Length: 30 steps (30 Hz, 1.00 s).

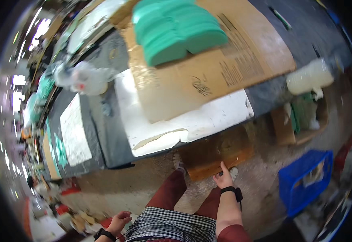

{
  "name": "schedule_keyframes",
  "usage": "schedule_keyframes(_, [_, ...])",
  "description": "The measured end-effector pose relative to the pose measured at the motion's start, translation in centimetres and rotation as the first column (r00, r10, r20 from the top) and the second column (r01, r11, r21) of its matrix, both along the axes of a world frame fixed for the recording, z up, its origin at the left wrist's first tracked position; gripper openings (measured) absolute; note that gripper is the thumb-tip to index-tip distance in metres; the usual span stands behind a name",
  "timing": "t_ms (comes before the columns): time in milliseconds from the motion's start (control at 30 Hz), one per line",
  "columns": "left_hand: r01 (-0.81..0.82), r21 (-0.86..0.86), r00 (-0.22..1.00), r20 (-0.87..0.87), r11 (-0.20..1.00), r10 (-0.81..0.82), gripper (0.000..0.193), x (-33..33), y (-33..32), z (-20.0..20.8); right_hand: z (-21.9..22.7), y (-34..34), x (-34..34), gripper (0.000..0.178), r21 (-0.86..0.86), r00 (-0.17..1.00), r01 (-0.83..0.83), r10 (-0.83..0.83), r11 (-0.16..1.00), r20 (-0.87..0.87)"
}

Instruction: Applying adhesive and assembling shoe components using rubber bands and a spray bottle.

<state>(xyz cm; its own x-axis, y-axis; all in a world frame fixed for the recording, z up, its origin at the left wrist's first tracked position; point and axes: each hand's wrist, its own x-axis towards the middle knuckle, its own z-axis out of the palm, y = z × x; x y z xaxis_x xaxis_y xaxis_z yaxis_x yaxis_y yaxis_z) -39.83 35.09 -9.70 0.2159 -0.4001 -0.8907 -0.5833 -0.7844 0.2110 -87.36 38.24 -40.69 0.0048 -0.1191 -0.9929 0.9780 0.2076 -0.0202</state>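
My right hand (223, 178) hangs below the table's front edge with its fingers apart, holding nothing that I can make out. It is nearest to a brown board (202, 171) low down by my feet. My left hand (120, 221) is beside my checked apron, loosely open, touching nothing I can see. On the table lies a flat cardboard sheet (176, 97), and on it a stack of green, curved, foam-like pieces (176, 34). Beneath the cardboard is a white sheet (220, 113) with a torn front edge.
A dark table (107, 141) runs across in front of me. A clear plastic bag (89, 76) and a pale board (75, 131) lie at its left. At the right are a whitish plastic jug (310, 77), an open carton (285, 129) and a blue crate (289, 189) on the floor.
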Motion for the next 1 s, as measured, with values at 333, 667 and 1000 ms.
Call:
schedule_keyframes(333, [0.155,0.062,0.986,0.051,0.986,-0.158,0.027,3.0,-3.4,-2.9,-2.8,2.4,3.1,0.050,-0.442,0.955,0.192,-0.271,0.876,-0.121])
schedule_keyframes(667, [0.317,0.085,0.947,0.024,0.945,-0.320,0.028,-1.5,0.9,-2.4,-2.8,13.2,2.9,0.044,-0.410,0.902,0.288,-0.389,0.865,-0.187])
schedule_keyframes(1000, [0.449,0.045,0.894,-0.032,0.893,-0.448,0.027,-4.2,-1.0,-2.8,1.7,22.3,2.0,0.055,-0.158,0.953,0.182,-0.214,0.971,-0.215])
